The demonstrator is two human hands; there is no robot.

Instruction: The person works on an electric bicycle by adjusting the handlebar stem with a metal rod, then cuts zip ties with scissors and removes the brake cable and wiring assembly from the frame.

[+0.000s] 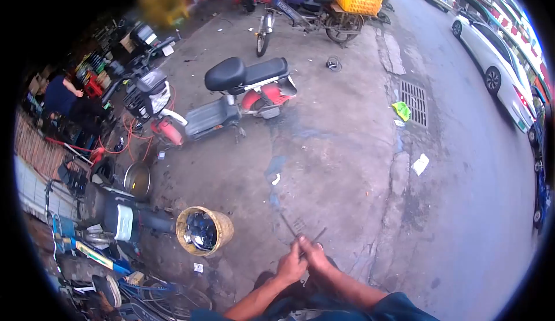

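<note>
You are gripping thin dark sticks (288, 225) in your left hand (292, 267) and right hand (315, 257), both closed and touching, in front of you above the pavement (329, 171). The ends are poking out past your fingers, which are hiding whether they join. A bucket (225, 229) is standing to your left, and a scooter (213, 116) is standing farther ahead.

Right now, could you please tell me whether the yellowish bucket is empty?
Not empty: the bucket shows dark, shiny contents inside its open top; exactly what, I cannot tell.
</note>
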